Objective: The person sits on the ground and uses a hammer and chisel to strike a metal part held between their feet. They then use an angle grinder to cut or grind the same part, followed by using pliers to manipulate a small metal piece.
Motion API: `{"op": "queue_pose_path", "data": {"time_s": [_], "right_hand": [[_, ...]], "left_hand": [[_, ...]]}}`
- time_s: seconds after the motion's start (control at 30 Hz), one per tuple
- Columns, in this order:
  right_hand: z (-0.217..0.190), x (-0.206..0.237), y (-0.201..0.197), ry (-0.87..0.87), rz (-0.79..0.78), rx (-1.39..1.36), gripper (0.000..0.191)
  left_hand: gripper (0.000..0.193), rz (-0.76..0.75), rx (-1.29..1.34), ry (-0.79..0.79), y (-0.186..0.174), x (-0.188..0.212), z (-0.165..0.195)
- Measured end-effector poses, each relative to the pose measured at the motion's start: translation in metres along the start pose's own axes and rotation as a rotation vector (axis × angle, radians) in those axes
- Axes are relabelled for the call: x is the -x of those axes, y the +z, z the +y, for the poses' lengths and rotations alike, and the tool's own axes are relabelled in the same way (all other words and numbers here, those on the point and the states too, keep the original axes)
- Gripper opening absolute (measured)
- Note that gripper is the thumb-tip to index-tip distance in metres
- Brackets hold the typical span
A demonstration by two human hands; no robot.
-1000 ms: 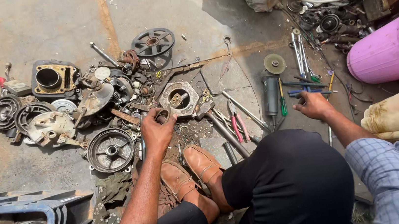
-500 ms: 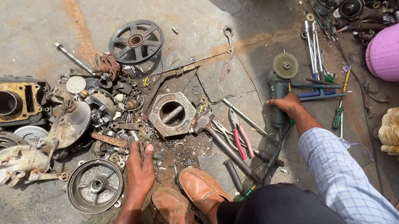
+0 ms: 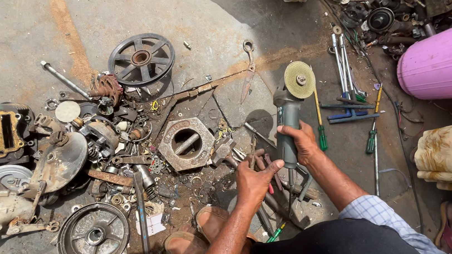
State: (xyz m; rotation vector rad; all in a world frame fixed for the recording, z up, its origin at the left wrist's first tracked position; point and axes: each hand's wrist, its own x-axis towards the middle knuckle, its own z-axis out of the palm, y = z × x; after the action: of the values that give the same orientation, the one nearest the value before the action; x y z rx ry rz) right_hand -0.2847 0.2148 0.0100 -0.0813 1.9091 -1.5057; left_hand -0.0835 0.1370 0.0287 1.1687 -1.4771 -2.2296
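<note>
Since half a second before, the right hand (image 3: 300, 141) had lifted the angle grinder (image 3: 289, 116) off the floor, and the left hand (image 3: 254, 183) had come across to its rear. The right fingers were wrapped around the body, the disc at twelve o'clock; the left pressed partly curled against the tail. Steadying with both hands, disc clear of the feet, looked wise. One hexagonal plate (image 3: 187, 143) lay at nine o'clock, with two wheels: the spoked wheel (image 3: 141, 58) and the hub (image 3: 93, 236).
</note>
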Motion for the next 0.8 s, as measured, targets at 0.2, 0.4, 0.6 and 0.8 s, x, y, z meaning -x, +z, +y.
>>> {"op": "queue_pose_path", "data": {"time_s": [0.2, 0.4, 0.6, 0.8], "right_hand": [[0.012, 0.029, 0.037, 0.133, -0.127, -0.152, 0.049], [0.02, 0.049, 0.034, 0.311, -0.297, -0.544, 0.077], [0.03, 0.05, 0.01, 0.281, -0.619, -0.863, 0.106], [0.025, 0.06, 0.011, 0.197, -0.567, -0.591, 0.094]], "left_hand": [[0.066, -0.011, 0.068, -0.058, -0.002, 0.014, 0.01], [0.05, -0.036, -0.16, 0.04, -0.019, 0.029, -0.009], [0.056, -0.05, -0.101, 0.148, -0.016, 0.048, -0.014], [0.058, -0.132, -0.007, 0.073, -0.019, 0.058, -0.015]]}}
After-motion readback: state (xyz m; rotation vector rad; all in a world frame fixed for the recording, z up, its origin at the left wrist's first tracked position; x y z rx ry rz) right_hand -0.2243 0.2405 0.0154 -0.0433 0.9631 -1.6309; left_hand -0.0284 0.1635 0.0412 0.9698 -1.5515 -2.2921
